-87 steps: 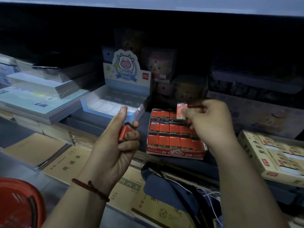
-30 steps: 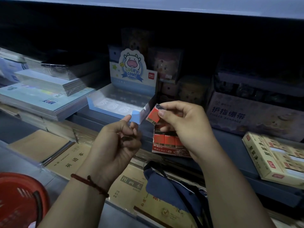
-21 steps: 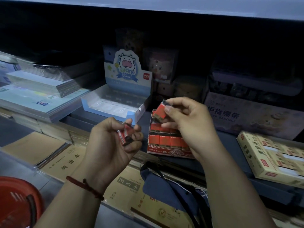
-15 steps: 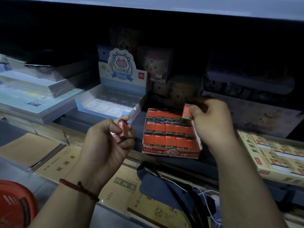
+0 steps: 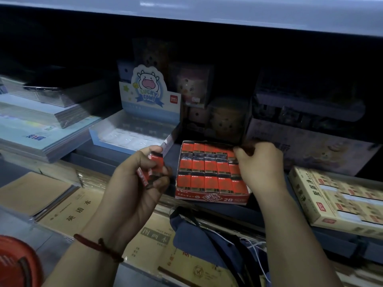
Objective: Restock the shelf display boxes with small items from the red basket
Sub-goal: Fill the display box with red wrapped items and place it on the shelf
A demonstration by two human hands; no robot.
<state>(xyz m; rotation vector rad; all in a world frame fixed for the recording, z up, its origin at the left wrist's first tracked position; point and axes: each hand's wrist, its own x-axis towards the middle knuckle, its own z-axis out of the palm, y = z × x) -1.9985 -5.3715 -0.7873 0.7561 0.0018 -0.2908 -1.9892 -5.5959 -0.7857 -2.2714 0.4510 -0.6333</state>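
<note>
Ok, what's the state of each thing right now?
Red 2B box: open, rows nearly full.
Left hand: grips several red erasers.
Right hand: at box's back right corner, grip unclear.
Lucky Cow box: open, wrapped white items inside.
Red basket: bottom left, contents hidden.

Open room lies above the red display box (image 5: 211,196), under the upper shelf (image 5: 228,19). Cartoon boxes (image 5: 226,121) wall off its rear. The blue display box (image 5: 132,146) stands just left, with a narrow gap between them, fronted by the left hand (image 5: 143,172) gripping red erasers (image 5: 156,162). The right hand (image 5: 261,164) covers the red box's far right corner.
</note>
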